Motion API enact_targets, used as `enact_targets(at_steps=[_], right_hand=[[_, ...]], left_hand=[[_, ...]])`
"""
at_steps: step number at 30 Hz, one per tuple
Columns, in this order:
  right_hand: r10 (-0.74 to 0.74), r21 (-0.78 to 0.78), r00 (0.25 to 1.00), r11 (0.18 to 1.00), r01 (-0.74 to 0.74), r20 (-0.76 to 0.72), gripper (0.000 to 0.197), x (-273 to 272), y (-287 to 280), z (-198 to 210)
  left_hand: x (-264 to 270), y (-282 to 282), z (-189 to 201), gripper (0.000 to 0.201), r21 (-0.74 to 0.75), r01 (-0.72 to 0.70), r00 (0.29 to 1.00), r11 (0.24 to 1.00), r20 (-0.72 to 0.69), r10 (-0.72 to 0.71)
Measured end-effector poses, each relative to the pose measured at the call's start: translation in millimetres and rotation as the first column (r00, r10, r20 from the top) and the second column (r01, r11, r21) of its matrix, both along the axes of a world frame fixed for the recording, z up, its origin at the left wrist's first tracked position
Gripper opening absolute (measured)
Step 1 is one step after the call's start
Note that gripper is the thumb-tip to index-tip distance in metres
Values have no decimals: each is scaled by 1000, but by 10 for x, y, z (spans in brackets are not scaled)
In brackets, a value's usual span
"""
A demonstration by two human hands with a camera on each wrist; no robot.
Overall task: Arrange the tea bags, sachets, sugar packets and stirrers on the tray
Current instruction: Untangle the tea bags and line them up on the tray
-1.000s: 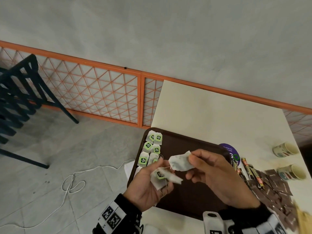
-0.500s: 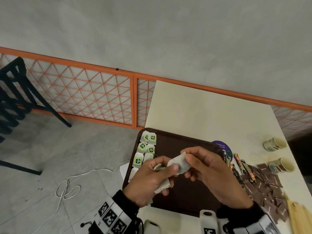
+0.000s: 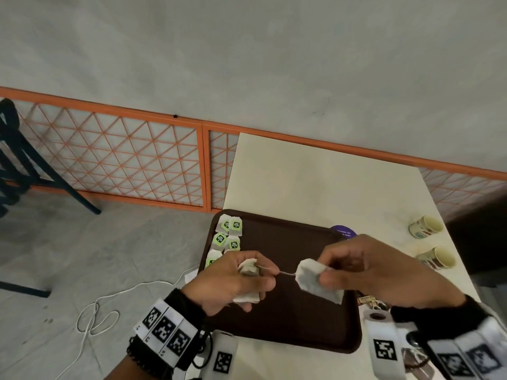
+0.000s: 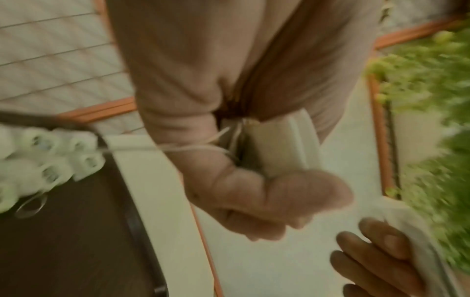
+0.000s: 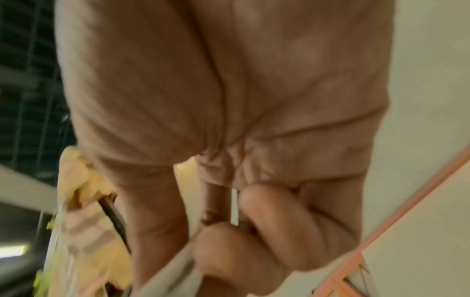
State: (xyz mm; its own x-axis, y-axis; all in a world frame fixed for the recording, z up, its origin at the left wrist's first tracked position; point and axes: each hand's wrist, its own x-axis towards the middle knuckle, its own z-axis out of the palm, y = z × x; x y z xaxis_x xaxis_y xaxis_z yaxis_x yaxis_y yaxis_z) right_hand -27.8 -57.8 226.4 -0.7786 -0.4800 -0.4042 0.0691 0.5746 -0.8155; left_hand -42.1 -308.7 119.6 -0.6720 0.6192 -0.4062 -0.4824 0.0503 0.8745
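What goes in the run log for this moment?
left hand: grips tea bags | right hand: pinches tea bag | string taut between | above tray

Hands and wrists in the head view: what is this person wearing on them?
Both hands are bare, no gloves or rings visible. The left hand has a black cuff and a white wristband printed with square black-and-white markers, plus a white tagged block below. The right hand has the same: black cuff, white marker band, and a white block with one marker.
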Motion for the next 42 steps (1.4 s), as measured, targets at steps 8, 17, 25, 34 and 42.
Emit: enact_targets(at_steps=[8,17,25,34,42], right_hand=[[-232,-440,927,829,347,295,44,31,225,14],[-122,-657,886,628,417,446,22,130,359,201],[-301,-472,910,782,407,286,40,213,387,323],[-378,-488,854,705,515,357,48,274,477,71],[-471,-355,775,700,619,422,49,300,292,-693]], left_hand=[[136,74,-257,22,231,263,957,937,62,-284],[116,144,-499,19,133,232,956,963,148,-251],[-92,506,151,70,-237,-123,827,964,-561,-32],[92,654,24,15,-211,135,654,968,-715,-247],[350,141,-320,22,-270,145,943,952,-255,-216]])
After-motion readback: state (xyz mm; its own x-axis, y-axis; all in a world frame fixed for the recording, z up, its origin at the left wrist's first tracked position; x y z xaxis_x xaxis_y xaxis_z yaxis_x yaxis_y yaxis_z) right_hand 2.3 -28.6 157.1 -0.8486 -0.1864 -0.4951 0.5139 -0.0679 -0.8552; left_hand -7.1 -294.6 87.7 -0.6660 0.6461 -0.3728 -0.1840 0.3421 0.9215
